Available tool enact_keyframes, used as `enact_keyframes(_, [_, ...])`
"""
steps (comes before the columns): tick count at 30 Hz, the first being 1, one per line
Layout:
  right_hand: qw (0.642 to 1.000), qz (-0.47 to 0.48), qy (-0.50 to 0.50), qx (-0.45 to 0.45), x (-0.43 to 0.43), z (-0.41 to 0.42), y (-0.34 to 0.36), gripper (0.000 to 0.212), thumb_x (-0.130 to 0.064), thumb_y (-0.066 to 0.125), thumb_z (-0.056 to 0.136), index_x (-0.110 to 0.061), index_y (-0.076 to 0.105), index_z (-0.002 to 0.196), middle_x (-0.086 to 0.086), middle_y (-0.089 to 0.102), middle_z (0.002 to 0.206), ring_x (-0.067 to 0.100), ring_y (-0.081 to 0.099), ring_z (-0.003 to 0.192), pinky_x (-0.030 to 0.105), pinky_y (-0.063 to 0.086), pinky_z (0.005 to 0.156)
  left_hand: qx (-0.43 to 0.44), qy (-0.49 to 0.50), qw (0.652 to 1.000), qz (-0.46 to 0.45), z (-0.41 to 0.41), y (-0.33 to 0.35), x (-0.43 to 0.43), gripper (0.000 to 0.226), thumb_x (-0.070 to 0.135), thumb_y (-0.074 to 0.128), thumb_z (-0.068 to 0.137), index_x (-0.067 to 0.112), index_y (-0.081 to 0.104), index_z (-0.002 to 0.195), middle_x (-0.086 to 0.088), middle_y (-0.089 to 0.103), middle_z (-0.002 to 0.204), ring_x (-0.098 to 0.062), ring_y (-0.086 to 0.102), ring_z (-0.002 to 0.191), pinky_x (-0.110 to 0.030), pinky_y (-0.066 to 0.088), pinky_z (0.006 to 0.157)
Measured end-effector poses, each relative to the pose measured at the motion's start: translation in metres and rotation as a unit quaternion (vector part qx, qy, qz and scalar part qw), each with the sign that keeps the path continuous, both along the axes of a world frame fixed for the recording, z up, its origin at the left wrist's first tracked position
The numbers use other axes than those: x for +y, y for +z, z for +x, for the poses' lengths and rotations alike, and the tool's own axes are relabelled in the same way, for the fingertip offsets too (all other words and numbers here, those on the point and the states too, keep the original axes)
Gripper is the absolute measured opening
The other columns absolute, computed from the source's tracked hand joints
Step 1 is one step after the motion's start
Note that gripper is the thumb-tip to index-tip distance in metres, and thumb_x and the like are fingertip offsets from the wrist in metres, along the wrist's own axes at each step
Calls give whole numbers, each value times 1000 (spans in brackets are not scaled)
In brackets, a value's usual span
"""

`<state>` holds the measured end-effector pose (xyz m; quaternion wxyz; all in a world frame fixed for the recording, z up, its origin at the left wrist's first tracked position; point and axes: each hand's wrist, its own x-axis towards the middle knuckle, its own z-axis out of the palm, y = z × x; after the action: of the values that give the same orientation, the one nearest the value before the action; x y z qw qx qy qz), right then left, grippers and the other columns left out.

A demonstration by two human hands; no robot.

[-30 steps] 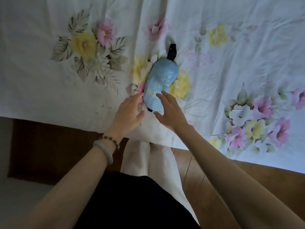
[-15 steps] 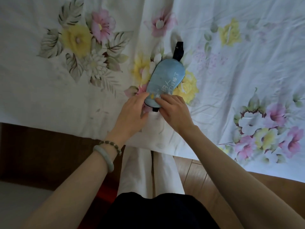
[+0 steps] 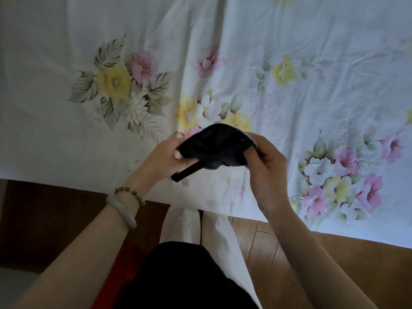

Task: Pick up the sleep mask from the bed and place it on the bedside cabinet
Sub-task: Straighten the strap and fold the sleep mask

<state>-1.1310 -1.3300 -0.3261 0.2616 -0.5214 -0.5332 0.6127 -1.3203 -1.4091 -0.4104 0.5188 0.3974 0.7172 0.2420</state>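
Sleep mask (image 3: pixel 214 146), dark side toward the camera, held in the air between both hands above the near edge of the bed. Left hand (image 3: pixel 163 156) pinches the mask's left end, thumb on the near face; right hand (image 3: pixel 266 161) grips its right end, fingers curled around the edge. A black strap (image 3: pixel 186 171) hangs from the mask toward the left wrist, which carries a pale bangle (image 3: pixel 121 210) and a beaded bracelet (image 3: pixel 131 192). Beyond the hands lies the floral bedsheet (image 3: pixel 312 97); below them, wooden floor (image 3: pixel 278 253).

Sleep mask (image 3: pixel 214 146) – black underside up, strap dangling, lifted off bed
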Motion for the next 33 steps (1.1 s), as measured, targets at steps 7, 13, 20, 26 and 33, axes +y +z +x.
enact_keyframes(7, [970,-108,-92,-196,3,47,-93,14,-15,57,86,-18,71,82,0,67,70,21,65,75,34,57,74,42,81,996,-22,-8,-28,13,16,5,70,80,2,65,95,-15,67,91,-28,64,84,-33,54,78])
enact_keyframes(13, [925,-9,23,-379,4,52,-143,19,-9,51,82,-6,63,97,16,64,90,32,61,82,36,46,68,150,36,988,-30,4,-68,19,23,3,65,81,8,65,103,-8,70,100,-22,63,90,-30,48,85])
enact_keyframes(20, [925,36,204,-320,14,60,-147,37,-6,60,77,-16,62,113,12,39,129,29,40,120,30,41,90,134,-35,990,-34,-6,-60,11,9,8,63,84,12,69,89,-2,65,92,-17,58,85,-25,41,77])
enact_keyframes(26, [908,21,215,-360,30,65,-149,20,-18,65,81,-12,62,100,12,43,118,27,41,115,31,39,84,63,-29,991,-111,-26,-50,11,33,33,52,91,3,66,89,-29,64,92,-42,61,86,-48,49,79])
enact_keyframes(33, [871,32,258,-417,37,70,-150,15,-18,64,82,-11,60,95,10,51,105,29,47,108,37,44,76,47,-16,989,-142,-27,-47,10,43,50,40,91,19,69,91,-2,65,101,-10,57,83,-34,43,75])
